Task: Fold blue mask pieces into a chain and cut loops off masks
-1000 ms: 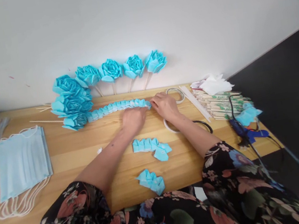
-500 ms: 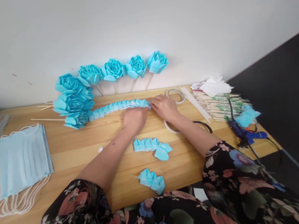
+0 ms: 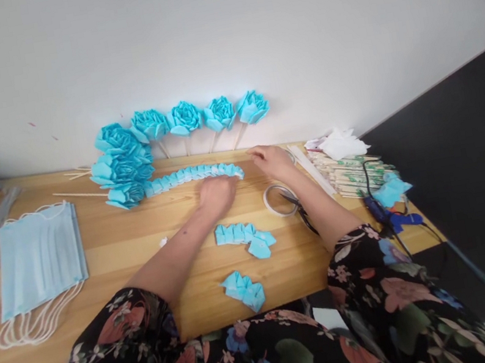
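A long strip of folded light-blue petals (image 3: 181,177) lies along the back of the wooden table. Its right end is gripped by the curled fingers of my left hand (image 3: 218,193). My right hand (image 3: 271,162) hovers apart from that end, thumb and fingers drawn together in a pinch; anything between them is too small to make out. Below my right wrist lie a roll of white tape (image 3: 269,203) and black-handled scissors (image 3: 307,220), partly behind the forearm. Closer to me are a shorter petal strip (image 3: 235,233) and a small petal cluster (image 3: 243,291).
Finished blue flowers on sticks (image 3: 185,118) lean on the wall, with more piled at left (image 3: 121,164). Blue face masks (image 3: 41,258) are stacked at left. At right are wrapped sticks (image 3: 343,174), white strips (image 3: 312,168) and a blue glue gun (image 3: 405,220).
My right hand has left the strip's end and moved up and right. The tape roll and scissors show more now. My left hand stays at the strip.
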A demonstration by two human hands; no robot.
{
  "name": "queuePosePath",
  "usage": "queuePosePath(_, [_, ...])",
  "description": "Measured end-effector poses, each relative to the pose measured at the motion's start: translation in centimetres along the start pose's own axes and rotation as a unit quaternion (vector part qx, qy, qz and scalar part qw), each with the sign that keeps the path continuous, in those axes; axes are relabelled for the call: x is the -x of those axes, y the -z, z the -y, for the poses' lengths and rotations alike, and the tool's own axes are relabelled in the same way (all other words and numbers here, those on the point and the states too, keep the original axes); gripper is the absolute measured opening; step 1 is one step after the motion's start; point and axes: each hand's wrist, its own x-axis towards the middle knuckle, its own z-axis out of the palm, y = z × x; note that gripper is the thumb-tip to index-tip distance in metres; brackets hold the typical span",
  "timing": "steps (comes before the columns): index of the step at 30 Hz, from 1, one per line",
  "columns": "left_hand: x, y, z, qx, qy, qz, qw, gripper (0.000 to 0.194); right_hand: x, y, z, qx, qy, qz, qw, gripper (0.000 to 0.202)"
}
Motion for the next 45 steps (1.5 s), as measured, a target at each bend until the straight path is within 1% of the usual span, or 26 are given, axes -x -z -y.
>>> queuePosePath(3, [0.0, 0.1, 0.0, 0.003, 0.006, 0.003, 1.000, 0.037, -0.6, -0.9, 0.5, -0.001, 0.006, 0.041, 0.999, 0.030])
queuePosePath(5, [0.1, 0.3, -0.1, 0.006, 0.008, 0.005, 1.000, 0.037, -0.9, -1.5, 1.0, -0.011, 0.008, 0.058, 0.998, 0.026])
queuePosePath(8, [0.1, 0.5, -0.3, 0.007, 0.010, 0.005, 1.000, 0.038, -1.3, -1.8, 1.4, -0.032, 0.007, 0.065, 0.997, 0.020])
queuePosePath(12, [0.1, 0.4, -0.2, 0.011, 0.014, 0.005, 1.000, 0.039, -1.3, -1.5, 1.2, -0.074, 0.007, 0.069, 0.995, 0.016])
queuePosePath(16, [0.1, 0.2, 0.0, 0.026, 0.020, -0.008, 0.999, 0.040, -0.7, -1.2, 0.7, -0.139, 0.002, 0.057, 0.989, 0.017])
queuePosePath(18, [0.1, 0.2, 0.0, 0.032, 0.024, -0.013, 0.999, 0.039, -0.1, -1.5, 0.6, -0.173, -0.007, 0.054, 0.983, 0.022])
queuePosePath(21, [0.1, 0.3, -0.1, 0.034, 0.023, -0.016, 0.999, 0.040, 0.7, -2.4, 0.6, -0.277, -0.031, 0.045, 0.959, 0.028])
queuePosePath(23, [0.1, 0.2, -0.1, 0.037, 0.021, -0.019, 0.999, 0.040, 1.1, -3.1, 0.7, -0.339, -0.034, 0.023, 0.940, 0.026])
queuePosePath(24, [0.1, 0.2, -0.1, 0.044, 0.020, -0.019, 0.999, 0.041, 1.3, -3.4, 0.8, -0.353, -0.031, 0.007, 0.935, 0.027])
queuePosePath(26, [0.1, 0.1, 0.1, 0.076, 0.025, -0.026, 0.996, 0.039, 1.4, -3.9, 1.0, -0.348, -0.026, -0.033, 0.937, 0.031])
queuePosePath(28, [0.2, 0.0, 0.5, 0.153, 0.042, -0.057, 0.986, 0.037, 1.5, -4.1, 1.3, -0.346, -0.033, -0.067, 0.935, 0.034])
queuePosePath(30, [0.2, 0.0, 0.9, 0.258, 0.075, -0.110, 0.957, 0.035, 1.5, -4.2, 1.4, -0.360, -0.038, -0.088, 0.928, 0.036])
queuePosePath(32, [0.1, 0.0, 1.2, 0.351, 0.117, -0.157, 0.916, 0.032, 1.5, -4.3, 1.4, -0.394, -0.042, -0.095, 0.913, 0.040])
queuePosePath(33, [0.0, 0.1, 1.3, 0.390, 0.136, -0.166, 0.895, 0.029, 1.4, -4.4, 1.4, -0.416, -0.047, -0.096, 0.903, 0.041])
queuePosePath(34, [0.0, 0.3, 1.2, 0.431, 0.154, -0.162, 0.874, 0.026, 1.5, -4.5, 1.4, -0.438, -0.053, -0.095, 0.892, 0.042])
queuePosePath(35, [0.0, 0.5, 1.0, 0.476, 0.171, -0.145, 0.851, 0.024, 1.5, -4.5, 1.5, -0.462, -0.059, -0.091, 0.880, 0.044])
queuePosePath(36, [0.0, 0.7, 0.7, 0.526, 0.186, -0.115, 0.822, 0.022, 1.6, -4.5, 1.5, -0.484, -0.063, -0.087, 0.869, 0.044])
queuePosePath(39, [0.2, 1.5, -0.2, 0.662, 0.226, 0.015, 0.715, 0.021, 1.9, -4.4, 1.7, -0.533, -0.063, -0.080, 0.840, 0.043])
queuePosePath(41, [0.3, 1.9, -0.5, 0.717, 0.238, 0.092, 0.649, 0.018, 2.3, -4.1, 2.0, -0.552, -0.063, -0.083, 0.828, 0.042])
queuePosePath(43, [0.3, 2.0, -0.5, 0.752, 0.239, 0.133, 0.599, 0.016, 2.6, -3.9, 2.4, -0.563, -0.061, -0.079, 0.820, 0.041])
queuePosePath(45, [0.2, 2.1, -0.4, 0.779, 0.239, 0.140, 0.563, 0.017, 2.7, -3.8, 2.7, -0.570, -0.056, -0.067, 0.817, 0.042])
